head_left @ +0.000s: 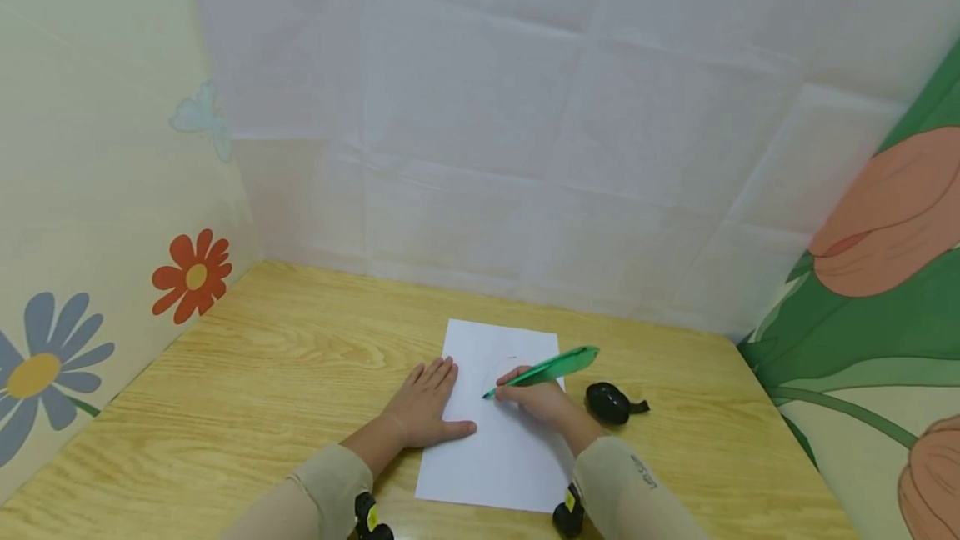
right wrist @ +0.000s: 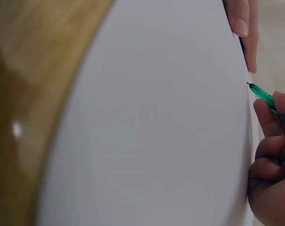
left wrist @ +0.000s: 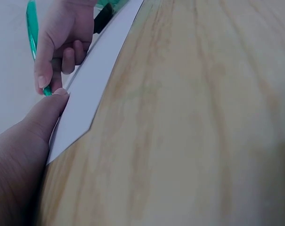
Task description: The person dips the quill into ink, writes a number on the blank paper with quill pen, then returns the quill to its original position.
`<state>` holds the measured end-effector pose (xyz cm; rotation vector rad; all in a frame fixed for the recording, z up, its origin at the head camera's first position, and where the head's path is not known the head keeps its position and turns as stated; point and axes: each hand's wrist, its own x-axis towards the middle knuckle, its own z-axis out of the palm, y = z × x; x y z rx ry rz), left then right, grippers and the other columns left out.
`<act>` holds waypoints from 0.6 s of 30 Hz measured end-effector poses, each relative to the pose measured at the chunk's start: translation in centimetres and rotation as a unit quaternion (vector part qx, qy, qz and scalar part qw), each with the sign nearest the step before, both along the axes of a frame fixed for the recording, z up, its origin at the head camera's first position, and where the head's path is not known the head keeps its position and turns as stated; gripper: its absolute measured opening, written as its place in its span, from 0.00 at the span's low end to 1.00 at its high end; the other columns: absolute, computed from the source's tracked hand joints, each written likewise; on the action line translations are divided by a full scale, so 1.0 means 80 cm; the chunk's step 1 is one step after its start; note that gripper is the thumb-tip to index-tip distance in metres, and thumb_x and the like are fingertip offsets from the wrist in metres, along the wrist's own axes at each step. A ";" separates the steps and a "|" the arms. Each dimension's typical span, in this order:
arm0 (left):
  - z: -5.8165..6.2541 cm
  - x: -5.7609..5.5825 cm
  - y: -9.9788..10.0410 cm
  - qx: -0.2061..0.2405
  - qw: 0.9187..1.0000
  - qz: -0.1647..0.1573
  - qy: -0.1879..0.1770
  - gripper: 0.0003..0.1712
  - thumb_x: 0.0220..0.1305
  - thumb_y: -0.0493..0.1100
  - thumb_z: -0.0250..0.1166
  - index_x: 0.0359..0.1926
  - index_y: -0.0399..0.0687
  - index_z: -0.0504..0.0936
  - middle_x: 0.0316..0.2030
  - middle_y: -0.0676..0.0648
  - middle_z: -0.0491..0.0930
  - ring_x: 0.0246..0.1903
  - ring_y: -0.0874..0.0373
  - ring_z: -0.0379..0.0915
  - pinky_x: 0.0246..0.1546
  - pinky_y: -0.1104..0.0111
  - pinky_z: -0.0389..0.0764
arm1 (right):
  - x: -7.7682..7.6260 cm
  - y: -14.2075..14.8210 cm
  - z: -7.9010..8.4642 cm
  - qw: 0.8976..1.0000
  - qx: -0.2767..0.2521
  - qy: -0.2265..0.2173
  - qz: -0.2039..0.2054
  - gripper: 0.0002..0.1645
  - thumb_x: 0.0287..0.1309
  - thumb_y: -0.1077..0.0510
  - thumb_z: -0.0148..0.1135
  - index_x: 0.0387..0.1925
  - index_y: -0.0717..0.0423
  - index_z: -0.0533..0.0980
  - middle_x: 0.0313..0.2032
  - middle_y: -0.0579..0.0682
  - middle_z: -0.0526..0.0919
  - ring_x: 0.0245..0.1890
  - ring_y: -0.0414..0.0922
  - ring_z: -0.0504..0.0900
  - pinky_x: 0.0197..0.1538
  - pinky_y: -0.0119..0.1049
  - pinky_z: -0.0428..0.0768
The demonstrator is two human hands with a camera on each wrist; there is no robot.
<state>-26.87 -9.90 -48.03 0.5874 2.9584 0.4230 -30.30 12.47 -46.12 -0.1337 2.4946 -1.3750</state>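
A white sheet of paper [head_left: 491, 469] lies on the wooden table. My left hand [head_left: 423, 411] rests flat across its left edge, fingers straight and thumb stretched out over the sheet. My right hand [head_left: 542, 400] pinches a green pen [head_left: 566, 363] with a broad, feather-like upper end. The pen's dark tip is at the paper, beside a faint curved line and a short dark stroke near the upper middle. In the right wrist view the thumb and forefinger grip the pen [right wrist: 261, 94] low, near its point, with the other fingers curled below.
A shiny black oval object [head_left: 607, 403] with a short strap sits on the table right of the paper. The wooden tabletop [head_left: 300, 357] reaches back to a creased white sheet [head_left: 480, 107] on the wall. Panels with painted flowers [head_left: 193, 276] stand at both sides.
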 end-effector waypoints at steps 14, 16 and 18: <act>-0.003 -0.002 0.000 -0.005 1.000 -0.001 0.007 0.61 0.58 0.78 0.53 0.75 0.36 0.52 0.77 0.40 0.49 0.77 0.47 0.41 0.76 0.49 0.44 | 0.006 0.003 0.004 1.000 0.005 -0.006 0.022 0.14 0.53 0.52 0.72 0.40 0.55 0.83 0.36 0.44 0.84 0.35 0.41 0.75 0.41 0.32 0.70; -0.002 -0.001 0.000 -0.004 1.000 -0.002 0.007 0.61 0.58 0.78 0.53 0.75 0.36 0.52 0.77 0.40 0.49 0.77 0.46 0.41 0.76 0.49 0.44 | 0.007 0.003 0.006 1.000 0.007 -0.008 0.022 0.14 0.53 0.52 0.72 0.40 0.54 0.83 0.36 0.44 0.84 0.35 0.41 0.74 0.41 0.31 0.70; 0.000 -0.001 0.000 -0.004 1.000 -0.003 0.007 0.61 0.58 0.77 0.54 0.75 0.36 0.52 0.77 0.40 0.49 0.77 0.46 0.41 0.76 0.49 0.44 | 0.008 0.004 0.006 1.000 0.009 -0.009 0.024 0.14 0.53 0.52 0.72 0.40 0.54 0.83 0.35 0.44 0.84 0.35 0.41 0.74 0.40 0.32 0.70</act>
